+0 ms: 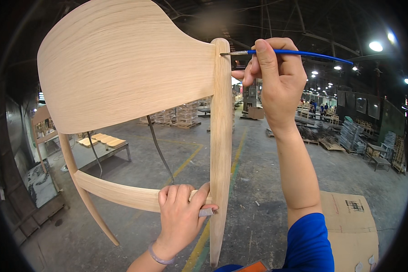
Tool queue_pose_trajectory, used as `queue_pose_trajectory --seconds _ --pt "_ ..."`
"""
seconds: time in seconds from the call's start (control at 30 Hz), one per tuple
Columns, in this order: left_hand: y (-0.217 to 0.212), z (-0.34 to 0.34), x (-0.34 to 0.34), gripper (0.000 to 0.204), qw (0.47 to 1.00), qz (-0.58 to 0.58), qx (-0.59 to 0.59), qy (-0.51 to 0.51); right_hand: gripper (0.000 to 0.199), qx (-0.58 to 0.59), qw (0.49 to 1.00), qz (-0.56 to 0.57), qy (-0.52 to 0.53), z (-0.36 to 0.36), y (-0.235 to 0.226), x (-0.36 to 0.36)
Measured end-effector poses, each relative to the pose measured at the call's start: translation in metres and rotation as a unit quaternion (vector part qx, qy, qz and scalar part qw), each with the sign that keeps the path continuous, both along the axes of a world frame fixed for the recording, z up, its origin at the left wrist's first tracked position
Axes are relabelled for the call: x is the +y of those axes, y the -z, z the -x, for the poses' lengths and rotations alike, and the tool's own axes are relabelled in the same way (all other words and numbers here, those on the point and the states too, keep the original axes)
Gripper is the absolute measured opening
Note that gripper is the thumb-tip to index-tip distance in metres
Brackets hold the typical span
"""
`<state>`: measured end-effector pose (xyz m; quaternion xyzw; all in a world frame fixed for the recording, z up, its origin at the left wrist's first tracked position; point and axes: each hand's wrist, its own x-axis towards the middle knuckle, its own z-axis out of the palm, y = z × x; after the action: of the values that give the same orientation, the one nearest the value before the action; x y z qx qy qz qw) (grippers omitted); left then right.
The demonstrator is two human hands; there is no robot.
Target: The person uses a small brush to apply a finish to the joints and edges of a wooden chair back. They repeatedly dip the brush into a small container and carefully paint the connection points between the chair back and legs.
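A pale wooden chair frame stands tilted before me, with its broad curved backrest (127, 68) at the upper left. My right hand (281, 86) pinches a thin blue-handled paintbrush (303, 53); its dark bristle tip meets the upper part of the right chair leg (221, 136), beside the backrest joint. Lower down, my left hand (180, 213) is wrapped round the chair's crossrail (118, 191) close to that leg. A small folded grey piece (207, 212), perhaps sandpaper, pokes out between its thumb and fingers. The far side of the grip is hidden.
A low table (104, 152) with wooden pieces stands behind the frame at left. Flat cardboard (349, 226) lies at lower right. Stacks on pallets (186, 115), further stacks (351, 133) and a carton (255, 113) stand farther off. Several people (322, 109) are in the distance.
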<state>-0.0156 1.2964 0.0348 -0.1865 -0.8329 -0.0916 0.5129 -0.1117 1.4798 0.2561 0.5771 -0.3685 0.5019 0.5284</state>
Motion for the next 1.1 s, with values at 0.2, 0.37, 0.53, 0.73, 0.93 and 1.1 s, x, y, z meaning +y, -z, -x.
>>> queue_pose_trajectory --seconds 0.2,0.37,0.53,0.73,0.93,1.1 --pt "-0.0001 0.0007 0.0000 0.041 1.000 -0.012 0.004 0.014 0.017 -0.006 1.000 -0.002 -0.015 0.0038 0.0015 -0.0023" --pt "-0.0011 0.0052 0.0038 0.042 1.000 -0.013 0.002 0.011 0.016 0.004 1.000 0.003 -0.011 0.0090 0.0000 0.0003" --pt "-0.0004 0.0049 0.0060 0.042 1.000 -0.009 0.002 0.004 0.015 0.003 1.000 0.006 -0.019 0.0094 0.0009 0.0016" --pt "-0.0002 0.0031 0.0064 0.041 1.000 -0.012 0.003 0.008 0.015 0.001 1.000 0.009 -0.014 0.0078 0.0001 0.0020" --pt "-0.0009 0.0020 0.0055 0.041 1.000 -0.014 0.003 0.013 0.017 -0.018 1.000 -0.005 -0.007 0.0054 0.0042 0.0030" --pt "-0.0020 0.0021 0.0066 0.041 1.000 -0.015 0.005 0.013 0.017 -0.017 0.999 0.003 -0.030 0.0063 0.0026 0.0009"
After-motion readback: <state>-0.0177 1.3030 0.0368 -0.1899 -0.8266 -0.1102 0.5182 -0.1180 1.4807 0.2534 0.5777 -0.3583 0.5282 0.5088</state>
